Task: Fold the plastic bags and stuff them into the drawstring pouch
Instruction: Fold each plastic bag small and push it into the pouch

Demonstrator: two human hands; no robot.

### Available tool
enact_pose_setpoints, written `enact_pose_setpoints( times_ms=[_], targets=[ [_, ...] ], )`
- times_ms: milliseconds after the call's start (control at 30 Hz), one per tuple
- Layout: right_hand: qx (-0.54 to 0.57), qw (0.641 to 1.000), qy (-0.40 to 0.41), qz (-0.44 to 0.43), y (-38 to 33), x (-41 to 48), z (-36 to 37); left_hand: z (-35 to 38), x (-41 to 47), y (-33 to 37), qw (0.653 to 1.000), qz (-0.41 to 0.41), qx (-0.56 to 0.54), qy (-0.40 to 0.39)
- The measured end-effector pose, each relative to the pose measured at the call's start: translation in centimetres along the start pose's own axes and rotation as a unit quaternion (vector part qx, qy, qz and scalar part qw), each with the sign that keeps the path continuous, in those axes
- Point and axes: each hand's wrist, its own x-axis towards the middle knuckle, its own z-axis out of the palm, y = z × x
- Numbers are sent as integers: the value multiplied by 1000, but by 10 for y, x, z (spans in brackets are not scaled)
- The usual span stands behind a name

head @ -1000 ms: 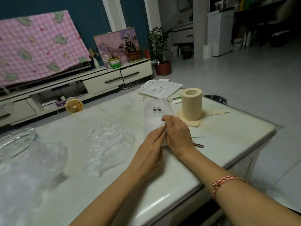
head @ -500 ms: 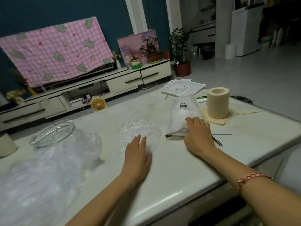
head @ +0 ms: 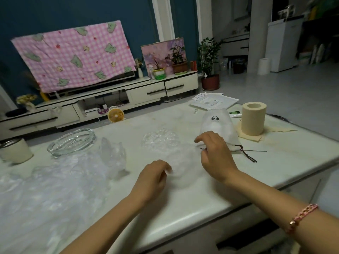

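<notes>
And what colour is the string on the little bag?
Dark reddish-brown. The drawstring shows best in the head view, trailing from the white pouch.

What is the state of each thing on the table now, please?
White fabric drawstring pouch: lying down, cord loose.
Small crumpled clear plastic bag: spread out, unfolded.
Large clear plastic bag: unfolded.
Beige tape roll: standing upright.
Left hand: curled, blurred.
Right hand: loosely curled, by pouch mouth.

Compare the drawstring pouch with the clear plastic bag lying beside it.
The drawstring pouch is opaque white with a dark logo; the plastic bag is clear and crinkled. The pouch looks bulged, with a dark cord at its mouth; the bag lies low and spread out, with no cord. Both rest on the pale table.
</notes>
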Motion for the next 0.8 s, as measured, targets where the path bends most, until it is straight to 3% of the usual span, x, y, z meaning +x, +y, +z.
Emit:
enact_pose_setpoints(
  times_ms=[67, 133, 200, 300, 400, 633, 733, 800],
  targets=[
    [79, 997, -17, 15, -15, -5, -6, 0, -20, 5, 999, 9, -11, -38],
    [116, 989, -92, 21, -28, -14, -10, 3, -41, 9, 998, -7, -15, -53],
    [85, 971, -222, 5, -38, -25, -6, 5, -60, 8, 998, -12, -39, -43],
    [-31, 918, -394, -29, -43, -41, 7, 6, -73, 5, 999, -12, -41, -34],
    [-106, 879, -462, -44, -39, -48, 15, 2, -77, 1, 1000, -10, 0, -7],
    [-95, 860, -502, -14, -11, -27, 8, -18, -65, 21, 992, -17, 118, -31],
    [-2, 928, -369, 58, -10, -18, 5, -26, -51, 30, 991, -52, 110, 55],
    [35, 960, -264, 84, -21, -18, 7, -25, -37, 36, 991, -89, 75, 70]
  ],
)
